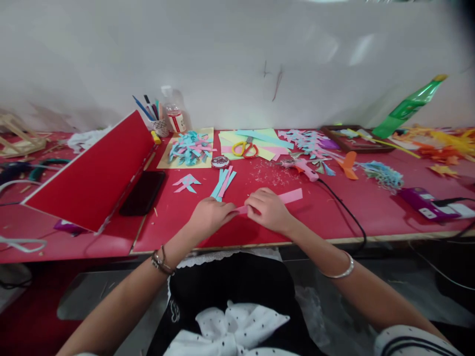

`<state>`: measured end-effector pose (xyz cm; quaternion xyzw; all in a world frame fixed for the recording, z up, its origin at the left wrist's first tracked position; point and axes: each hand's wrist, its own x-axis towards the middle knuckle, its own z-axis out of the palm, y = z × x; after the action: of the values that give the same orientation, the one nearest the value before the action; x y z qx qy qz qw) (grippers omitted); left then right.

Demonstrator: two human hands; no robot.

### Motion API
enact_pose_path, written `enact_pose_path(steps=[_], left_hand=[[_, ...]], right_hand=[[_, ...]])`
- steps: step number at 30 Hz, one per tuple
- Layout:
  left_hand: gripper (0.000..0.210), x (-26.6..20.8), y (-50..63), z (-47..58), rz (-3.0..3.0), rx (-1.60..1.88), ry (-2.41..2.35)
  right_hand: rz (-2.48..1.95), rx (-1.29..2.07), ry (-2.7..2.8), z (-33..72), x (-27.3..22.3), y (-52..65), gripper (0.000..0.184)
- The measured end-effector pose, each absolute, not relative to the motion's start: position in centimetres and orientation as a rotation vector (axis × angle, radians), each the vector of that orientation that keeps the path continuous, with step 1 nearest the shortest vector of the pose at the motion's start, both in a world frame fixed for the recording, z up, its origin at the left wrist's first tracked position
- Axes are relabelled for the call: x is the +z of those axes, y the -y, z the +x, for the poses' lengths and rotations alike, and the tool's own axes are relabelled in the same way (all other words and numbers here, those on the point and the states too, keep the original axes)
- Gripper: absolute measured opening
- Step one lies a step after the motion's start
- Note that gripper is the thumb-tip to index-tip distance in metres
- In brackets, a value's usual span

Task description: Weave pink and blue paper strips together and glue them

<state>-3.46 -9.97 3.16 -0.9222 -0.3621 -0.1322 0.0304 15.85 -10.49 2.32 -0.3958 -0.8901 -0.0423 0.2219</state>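
A pink paper strip point(291, 196) runs between my two hands near the table's front edge. My left hand point(213, 216) pinches its left end between thumb and fingers. Closed on the strip a little further right is my right hand point(269, 210), and the strip's free end sticks out beyond it. Just past my left hand lie several blue and pink paper strips point(224, 183), partly hidden by it. A folded pink and blue paper piece point(187, 183) rests to their left.
Red-and-yellow-handled scissors point(245, 148) lie on paper sheets. A pink glue gun point(306, 170) trails a black cable at right. Folded paper pieces point(191, 148) are heaped at the back. A black phone point(143, 193) lies beside a standing red board point(96, 173). A green bottle point(408, 106) leans back right.
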Motion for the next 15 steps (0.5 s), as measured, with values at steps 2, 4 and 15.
enact_pose_path(steps=[2,4,15], left_hand=[[0.041,4.2,9.4,-3.0,-2.899,-0.426,1.184],[0.037,5.2,9.0,-2.7,-2.998,-0.466,1.234],[0.033,5.7,8.2,-5.8,-3.493,-0.557,1.498]], right_hand=[[-1.101,-0.084,2.421,15.5,3.5,10.3,0.019],[-1.121,-0.042,2.404,15.2,4.3,10.2,0.017],[-1.236,0.355,2.417,17.4,5.3,9.8,0.010]])
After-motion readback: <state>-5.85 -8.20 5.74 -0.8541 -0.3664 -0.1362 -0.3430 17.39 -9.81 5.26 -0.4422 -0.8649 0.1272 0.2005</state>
